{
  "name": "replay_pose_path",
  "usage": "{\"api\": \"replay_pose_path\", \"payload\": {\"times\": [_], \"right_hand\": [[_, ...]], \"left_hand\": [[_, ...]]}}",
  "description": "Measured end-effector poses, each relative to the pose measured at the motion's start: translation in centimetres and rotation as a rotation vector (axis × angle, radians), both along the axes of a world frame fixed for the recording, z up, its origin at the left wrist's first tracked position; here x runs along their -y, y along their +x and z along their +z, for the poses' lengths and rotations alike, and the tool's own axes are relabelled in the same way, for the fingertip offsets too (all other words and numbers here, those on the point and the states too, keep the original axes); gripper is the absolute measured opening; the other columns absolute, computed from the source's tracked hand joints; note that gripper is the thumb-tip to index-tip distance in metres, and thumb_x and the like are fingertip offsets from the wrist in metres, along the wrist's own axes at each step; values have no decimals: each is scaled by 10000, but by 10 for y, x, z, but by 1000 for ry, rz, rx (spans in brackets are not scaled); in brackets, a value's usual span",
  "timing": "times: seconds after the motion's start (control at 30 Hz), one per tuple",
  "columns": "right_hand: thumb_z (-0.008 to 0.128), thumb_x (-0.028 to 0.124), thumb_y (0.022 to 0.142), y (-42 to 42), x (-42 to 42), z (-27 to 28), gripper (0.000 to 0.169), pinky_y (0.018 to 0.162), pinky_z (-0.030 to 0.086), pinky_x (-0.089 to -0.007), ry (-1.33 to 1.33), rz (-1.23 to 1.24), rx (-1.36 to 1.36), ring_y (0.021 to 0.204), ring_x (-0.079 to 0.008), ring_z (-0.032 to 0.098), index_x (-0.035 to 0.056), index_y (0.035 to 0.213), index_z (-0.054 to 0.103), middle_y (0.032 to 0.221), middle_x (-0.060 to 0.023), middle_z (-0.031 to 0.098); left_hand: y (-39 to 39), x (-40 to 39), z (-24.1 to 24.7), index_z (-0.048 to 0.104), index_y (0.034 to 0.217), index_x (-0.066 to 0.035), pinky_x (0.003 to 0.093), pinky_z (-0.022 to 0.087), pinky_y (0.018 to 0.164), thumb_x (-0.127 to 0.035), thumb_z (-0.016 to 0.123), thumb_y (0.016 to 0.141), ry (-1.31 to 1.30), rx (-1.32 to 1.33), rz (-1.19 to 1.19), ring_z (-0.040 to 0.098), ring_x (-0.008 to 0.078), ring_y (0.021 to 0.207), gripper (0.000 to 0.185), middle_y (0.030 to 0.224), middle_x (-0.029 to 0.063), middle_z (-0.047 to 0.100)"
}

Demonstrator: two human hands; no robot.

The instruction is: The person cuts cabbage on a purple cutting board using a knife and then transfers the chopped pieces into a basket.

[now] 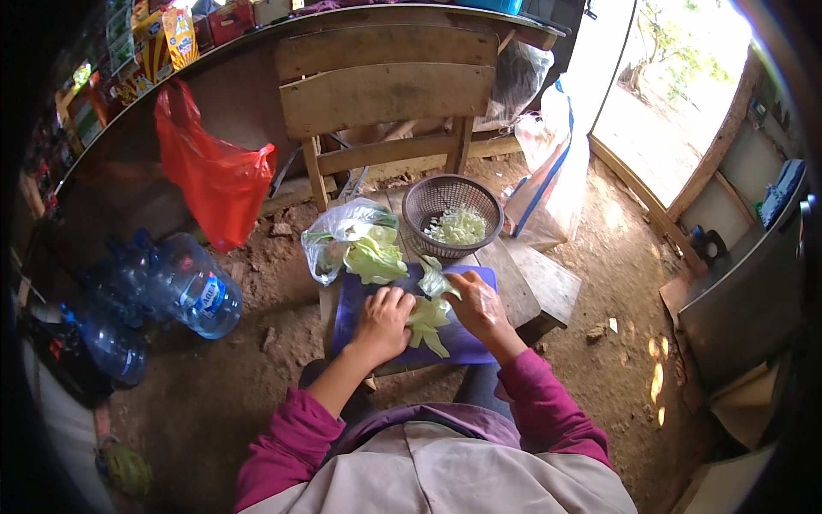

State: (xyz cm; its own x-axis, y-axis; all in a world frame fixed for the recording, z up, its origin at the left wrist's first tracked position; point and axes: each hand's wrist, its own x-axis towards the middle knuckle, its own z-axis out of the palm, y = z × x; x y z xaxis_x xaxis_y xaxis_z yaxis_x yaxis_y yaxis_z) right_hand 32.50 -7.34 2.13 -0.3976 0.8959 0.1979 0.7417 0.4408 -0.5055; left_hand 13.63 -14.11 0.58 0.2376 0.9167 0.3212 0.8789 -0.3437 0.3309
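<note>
My right hand [476, 305] grips a pale green cabbage leaf [435, 280] over a purple cutting board [475, 347]. Cut cabbage pieces [429, 321] lie on the board between my hands. My left hand [383, 326] closes on the left edge of these pieces, its palm side hidden. Beyond it, a larger clump of cabbage leaves [374, 256] sits partly in a clear plastic bag [321, 254] at the board's far left. A brown plastic colander [417, 221] with shredded cabbage [459, 226] in it stands behind the board.
Under the board is a wooden bench [517, 283] with a chair-like backrest [385, 96]. A red plastic bag [209, 173] hangs at the left, above large water bottles [199, 289]. A white sack [552, 186] stands right of the colander. Packaged goods [180, 38] line a counter; a doorway [674, 96] opens at right.
</note>
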Motion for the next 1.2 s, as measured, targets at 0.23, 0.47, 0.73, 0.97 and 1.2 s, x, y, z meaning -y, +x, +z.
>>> {"api": "replay_pose_path", "payload": {"times": [0.23,0.47,0.73,0.97,1.2], "right_hand": [[675,260,755,-10,-23,-24,339,742,473,-432,-52,116,-30,879,-382,588,52,1015,610,990,-191,554],[610,241,844,0,-4,10,234,428,406,-251,-588,97,-305,462,-81,492,32,949,626,582,-10,526],[626,228,815,30,24,-8,224,470,430,-332,-426,-131,-423,468,-161,534,33,925,639,572,-91,555],[634,247,794,12,28,0,289,630,457,-409,-505,-195,-369,688,-341,611,-37,818,587,673,-215,583],[686,260,781,25,34,-13,339,544,475,-342,-199,-130,-346,540,-219,590,-13,967,610,681,-116,597]], "left_hand": [[-5,19,-20,425,1189,-33,410,426,853,32,623,658,109,551,171,518,354,976,571,1016,169,512],[-7,19,-2,521,1109,-51,392,462,811,3,594,681,293,439,301,547,335,967,438,1027,147,548],[28,-34,4,582,1108,-30,370,496,804,-46,507,777,166,-37,218,578,256,943,340,1015,80,624],[30,-29,-11,463,1250,18,389,433,912,-249,568,798,31,-153,160,487,331,1103,536,1218,202,490],[38,-29,10,443,1283,-66,416,413,938,-387,634,769,-119,-125,167,458,357,1128,635,1236,202,446]]}}
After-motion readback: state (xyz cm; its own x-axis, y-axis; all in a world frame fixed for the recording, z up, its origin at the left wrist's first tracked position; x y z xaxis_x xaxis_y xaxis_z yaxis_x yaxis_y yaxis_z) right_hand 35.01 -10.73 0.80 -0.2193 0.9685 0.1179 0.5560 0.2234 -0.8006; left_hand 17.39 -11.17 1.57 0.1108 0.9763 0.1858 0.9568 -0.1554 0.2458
